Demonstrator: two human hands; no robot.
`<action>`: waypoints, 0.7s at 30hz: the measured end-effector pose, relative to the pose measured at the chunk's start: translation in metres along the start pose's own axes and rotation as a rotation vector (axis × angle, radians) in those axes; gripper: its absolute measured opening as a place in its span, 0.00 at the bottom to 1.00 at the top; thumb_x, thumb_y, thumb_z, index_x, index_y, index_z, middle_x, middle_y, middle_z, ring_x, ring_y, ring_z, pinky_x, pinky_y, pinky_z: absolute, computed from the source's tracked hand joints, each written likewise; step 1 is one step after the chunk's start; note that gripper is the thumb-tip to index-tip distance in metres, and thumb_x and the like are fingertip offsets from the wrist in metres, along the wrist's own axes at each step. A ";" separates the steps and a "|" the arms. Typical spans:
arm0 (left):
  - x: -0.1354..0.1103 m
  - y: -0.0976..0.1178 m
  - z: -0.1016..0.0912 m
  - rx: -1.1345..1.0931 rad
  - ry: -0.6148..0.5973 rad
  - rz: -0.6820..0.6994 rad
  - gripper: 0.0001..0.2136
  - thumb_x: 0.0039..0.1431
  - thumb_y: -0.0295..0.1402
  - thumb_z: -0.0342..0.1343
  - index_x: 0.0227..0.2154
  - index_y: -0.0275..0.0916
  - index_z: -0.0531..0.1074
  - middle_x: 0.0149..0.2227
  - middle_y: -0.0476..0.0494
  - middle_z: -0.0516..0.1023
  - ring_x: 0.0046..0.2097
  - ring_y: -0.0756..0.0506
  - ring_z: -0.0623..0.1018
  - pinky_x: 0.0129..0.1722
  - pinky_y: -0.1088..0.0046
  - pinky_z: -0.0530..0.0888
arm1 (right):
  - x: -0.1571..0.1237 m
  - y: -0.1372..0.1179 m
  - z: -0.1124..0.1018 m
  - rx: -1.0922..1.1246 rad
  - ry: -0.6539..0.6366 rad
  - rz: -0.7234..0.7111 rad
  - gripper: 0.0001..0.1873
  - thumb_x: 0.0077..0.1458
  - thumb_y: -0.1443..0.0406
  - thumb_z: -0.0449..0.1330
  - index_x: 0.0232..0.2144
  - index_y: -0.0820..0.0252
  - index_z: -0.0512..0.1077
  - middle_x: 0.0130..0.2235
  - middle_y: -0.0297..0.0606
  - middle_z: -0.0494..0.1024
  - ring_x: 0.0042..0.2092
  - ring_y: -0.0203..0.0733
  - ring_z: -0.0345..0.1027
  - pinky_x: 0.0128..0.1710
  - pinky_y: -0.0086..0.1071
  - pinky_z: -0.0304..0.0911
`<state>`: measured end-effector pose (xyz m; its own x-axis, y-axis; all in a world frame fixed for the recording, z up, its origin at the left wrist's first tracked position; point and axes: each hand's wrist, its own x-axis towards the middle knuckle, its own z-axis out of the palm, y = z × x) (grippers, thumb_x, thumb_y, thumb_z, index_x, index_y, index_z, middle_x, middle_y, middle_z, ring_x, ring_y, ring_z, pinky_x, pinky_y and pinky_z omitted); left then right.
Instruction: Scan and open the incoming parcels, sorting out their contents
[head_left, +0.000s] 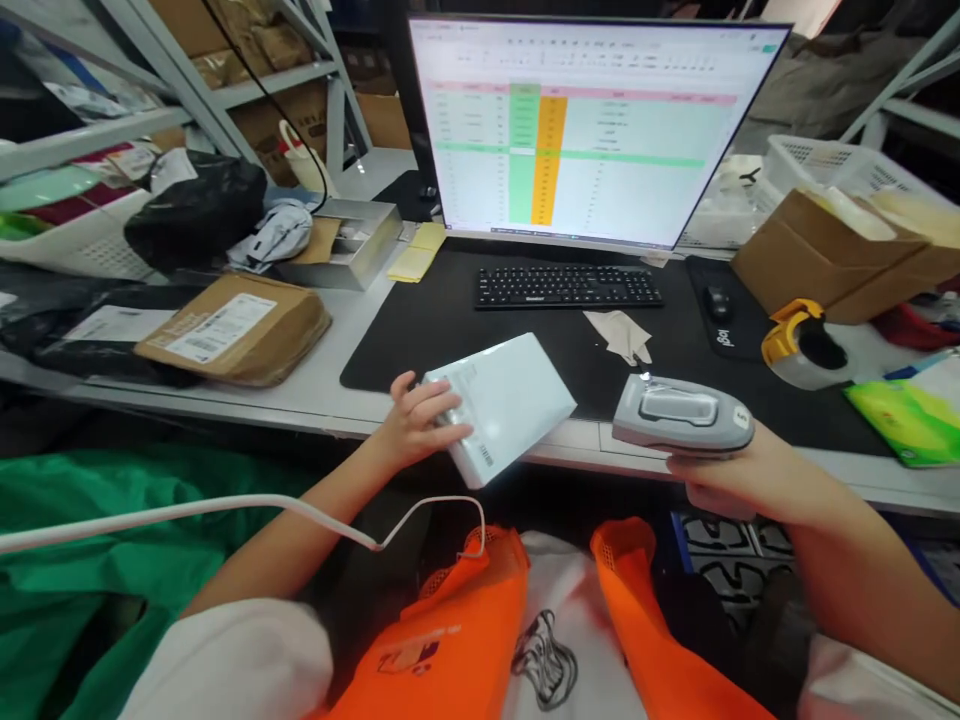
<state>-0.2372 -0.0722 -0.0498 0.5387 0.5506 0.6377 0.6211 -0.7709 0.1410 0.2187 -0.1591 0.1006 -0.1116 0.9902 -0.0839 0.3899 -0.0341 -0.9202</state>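
My left hand [424, 420] grips the left end of a flat white box [514, 400], which is tilted over the desk's front edge. A small barcode shows near the box's lower corner. On the right, my right hand [724, 475] is wrapped round the handle of a grey barcode scanner [682, 415], its head pointing left toward the box. The scanner's body hides part of those fingers. A crumpled tissue [621, 335] lies on the black desk mat [450, 320] just behind the scanner.
A monitor [645, 130] showing a spreadsheet stands behind a black keyboard [568, 287]. To the right are a mouse [718, 302], a tape dispenser [806, 345], a cardboard box [825, 255] and a green packet [911, 415]. Parcels [236, 330] lie left. A white cable [225, 503] crosses in front.
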 end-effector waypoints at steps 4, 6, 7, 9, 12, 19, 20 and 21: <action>0.013 -0.007 0.010 -0.084 -0.121 -0.131 0.09 0.61 0.47 0.63 0.28 0.53 0.79 0.37 0.44 0.79 0.55 0.40 0.77 0.74 0.47 0.57 | 0.016 -0.029 0.022 -0.111 -0.360 -0.134 0.27 0.50 0.64 0.71 0.55 0.53 0.82 0.51 0.40 0.84 0.54 0.56 0.79 0.53 0.43 0.77; 0.022 -0.006 0.010 -0.133 -0.160 -0.146 0.09 0.64 0.44 0.60 0.29 0.53 0.79 0.39 0.44 0.79 0.57 0.40 0.77 0.74 0.45 0.57 | 0.022 -0.041 0.033 -0.161 -0.479 -0.155 0.26 0.52 0.66 0.69 0.56 0.54 0.81 0.54 0.38 0.84 0.58 0.56 0.76 0.58 0.42 0.75; 0.025 -0.006 0.010 -0.152 -0.180 -0.142 0.09 0.66 0.44 0.59 0.30 0.52 0.79 0.40 0.45 0.80 0.57 0.40 0.76 0.74 0.44 0.57 | 0.023 -0.046 0.038 -0.177 -0.525 -0.145 0.26 0.53 0.66 0.68 0.55 0.54 0.82 0.53 0.37 0.84 0.58 0.55 0.77 0.58 0.41 0.75; 0.029 -0.004 0.009 -0.162 -0.202 -0.127 0.09 0.67 0.43 0.58 0.32 0.51 0.79 0.43 0.45 0.80 0.59 0.41 0.76 0.74 0.43 0.57 | 0.024 -0.051 0.044 -0.187 -0.584 -0.121 0.25 0.53 0.67 0.67 0.54 0.53 0.82 0.52 0.37 0.84 0.55 0.54 0.78 0.56 0.39 0.75; 0.025 -0.006 0.007 -0.130 -0.117 -0.060 0.07 0.67 0.38 0.58 0.32 0.49 0.77 0.45 0.44 0.80 0.61 0.41 0.75 0.72 0.42 0.62 | 0.027 -0.043 0.037 -0.157 -0.512 -0.096 0.25 0.51 0.65 0.69 0.54 0.53 0.82 0.53 0.39 0.84 0.54 0.54 0.79 0.56 0.40 0.75; -0.023 -0.025 -0.005 -0.123 0.246 -0.017 0.14 0.57 0.30 0.68 0.43 0.46 0.71 0.52 0.40 0.77 0.60 0.37 0.77 0.57 0.49 0.78 | 0.065 0.066 -0.077 -0.074 0.319 0.372 0.14 0.53 0.56 0.70 0.35 0.61 0.79 0.28 0.48 0.80 0.28 0.48 0.75 0.26 0.38 0.65; -0.031 -0.027 -0.006 -0.175 0.302 -0.098 0.16 0.56 0.33 0.69 0.43 0.46 0.70 0.52 0.41 0.77 0.59 0.37 0.78 0.57 0.48 0.78 | 0.069 0.088 -0.095 -0.019 0.378 0.382 0.13 0.54 0.56 0.69 0.35 0.60 0.78 0.29 0.50 0.80 0.29 0.49 0.76 0.27 0.39 0.65; -0.039 -0.028 -0.005 -0.238 0.362 -0.221 0.18 0.54 0.38 0.71 0.42 0.46 0.69 0.51 0.41 0.78 0.58 0.37 0.80 0.57 0.48 0.78 | 0.071 0.108 -0.112 -0.013 0.436 0.372 0.14 0.55 0.55 0.68 0.34 0.60 0.78 0.30 0.51 0.80 0.30 0.50 0.76 0.29 0.41 0.65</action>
<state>-0.2785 -0.0740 -0.0746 0.1500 0.5953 0.7894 0.5284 -0.7231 0.4449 0.3551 -0.0772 0.0375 0.4219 0.8761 -0.2332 0.3421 -0.3920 -0.8540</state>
